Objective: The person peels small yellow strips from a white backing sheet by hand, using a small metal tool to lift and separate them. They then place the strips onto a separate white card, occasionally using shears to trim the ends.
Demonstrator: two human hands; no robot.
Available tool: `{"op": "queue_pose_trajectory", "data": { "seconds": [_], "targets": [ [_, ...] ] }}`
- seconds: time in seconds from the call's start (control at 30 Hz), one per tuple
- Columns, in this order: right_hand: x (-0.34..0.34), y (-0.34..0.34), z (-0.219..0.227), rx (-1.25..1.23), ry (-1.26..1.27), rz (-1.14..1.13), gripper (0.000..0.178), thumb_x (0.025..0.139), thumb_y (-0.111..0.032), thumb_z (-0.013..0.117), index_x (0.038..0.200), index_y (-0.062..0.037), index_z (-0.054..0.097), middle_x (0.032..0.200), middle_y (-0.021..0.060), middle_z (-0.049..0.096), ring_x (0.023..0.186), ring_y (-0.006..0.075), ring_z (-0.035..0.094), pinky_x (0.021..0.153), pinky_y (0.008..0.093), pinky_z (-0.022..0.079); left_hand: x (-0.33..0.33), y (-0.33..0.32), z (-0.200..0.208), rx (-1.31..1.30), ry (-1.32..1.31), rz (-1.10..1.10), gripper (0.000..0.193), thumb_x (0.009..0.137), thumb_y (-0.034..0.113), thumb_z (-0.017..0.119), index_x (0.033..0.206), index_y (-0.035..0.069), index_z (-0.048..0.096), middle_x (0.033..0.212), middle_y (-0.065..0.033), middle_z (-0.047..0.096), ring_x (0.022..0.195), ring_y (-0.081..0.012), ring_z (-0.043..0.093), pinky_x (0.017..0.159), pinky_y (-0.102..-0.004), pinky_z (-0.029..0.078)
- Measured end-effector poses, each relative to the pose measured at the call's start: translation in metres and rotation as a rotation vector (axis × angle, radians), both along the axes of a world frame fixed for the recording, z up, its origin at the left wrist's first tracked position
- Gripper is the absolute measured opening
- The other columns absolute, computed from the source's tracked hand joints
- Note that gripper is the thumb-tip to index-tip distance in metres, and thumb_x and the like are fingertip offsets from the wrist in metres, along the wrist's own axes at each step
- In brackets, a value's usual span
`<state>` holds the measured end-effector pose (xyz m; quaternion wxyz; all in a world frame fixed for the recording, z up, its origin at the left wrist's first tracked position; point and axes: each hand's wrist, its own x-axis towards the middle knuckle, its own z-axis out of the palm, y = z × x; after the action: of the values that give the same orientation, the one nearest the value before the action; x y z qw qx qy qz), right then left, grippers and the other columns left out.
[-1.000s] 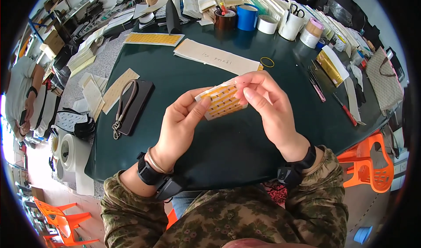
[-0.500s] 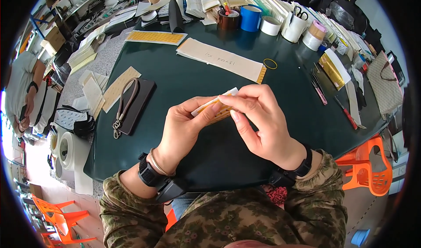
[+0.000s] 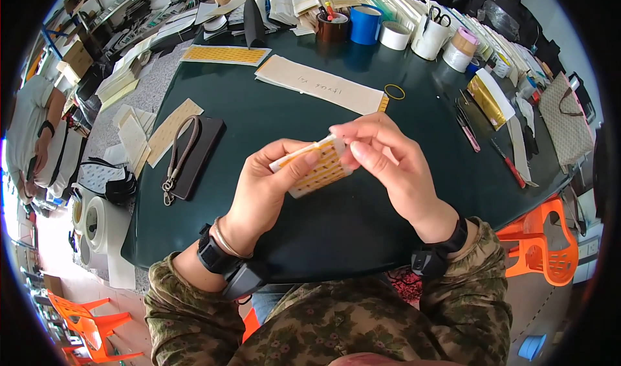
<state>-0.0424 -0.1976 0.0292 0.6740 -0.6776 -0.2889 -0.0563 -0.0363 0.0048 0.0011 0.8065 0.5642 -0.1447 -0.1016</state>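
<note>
My left hand (image 3: 262, 183) grips a small sheet of yellow stickers (image 3: 318, 172) with rows of dark marks and a white edge. Its thumb lies across the patterned face, and the fingers go behind. Over the sheet's upper right corner, my right hand (image 3: 398, 172) has thumb and fingers drawn together, touching that edge. Whether a peeled piece sits between those fingertips is too small to tell. Beyond the hands lies a long cream paper strip (image 3: 317, 84) with handwriting, a yellow end showing under it. A yellow rubber band (image 3: 394, 91) rests beside it.
Left on the dark green table (image 3: 310, 243) lie a black phone (image 3: 202, 155) with a cord strap and another yellow sheet (image 3: 226, 55). Tape rolls (image 3: 367, 26) and scissors (image 3: 440, 18) line the back. Tweezers (image 3: 467, 128) and a red-handled tool (image 3: 509, 164) lie right. A person (image 3: 39, 126) stands far left.
The sheet has tilted so more of its patterned face shows. My right fingers have shifted from over the sheet to its right edge.
</note>
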Motion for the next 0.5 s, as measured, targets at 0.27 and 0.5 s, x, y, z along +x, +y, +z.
{"op": "queue_pose_trajectory", "data": {
  "seconds": [0.27,0.5],
  "targets": [
    [-0.002,-0.0014,0.0028,-0.185,-0.212,-0.183,0.019,0.089,-0.005,0.058,0.106,-0.0045,0.065,0.093,0.0057,0.051,0.082,0.0137,0.056,0.071,0.0252,0.046,-0.002,-0.0056,0.0098,-0.056,0.121,-0.025,0.024,0.09,0.016,0.065,0.11,0.003,0.065,0.1,-0.0044,0.066,0.092,-0.0118,0.062,0.088,-0.027,0.048],
    [0.0015,-0.003,0.0064,-0.671,-0.786,-0.4,0.027,0.083,-0.001,0.061,0.11,0.0,0.06,0.099,0.0081,0.051,0.077,0.0144,0.051,0.073,0.0252,0.043,0.0006,-0.0035,0.0031,-0.006,0.013,-0.013,0.025,0.09,0.013,0.064,0.112,0.0,0.064,0.103,-0.0057,0.066,0.095,-0.0126,0.061,0.089,-0.0269,0.048]
  ]
}}
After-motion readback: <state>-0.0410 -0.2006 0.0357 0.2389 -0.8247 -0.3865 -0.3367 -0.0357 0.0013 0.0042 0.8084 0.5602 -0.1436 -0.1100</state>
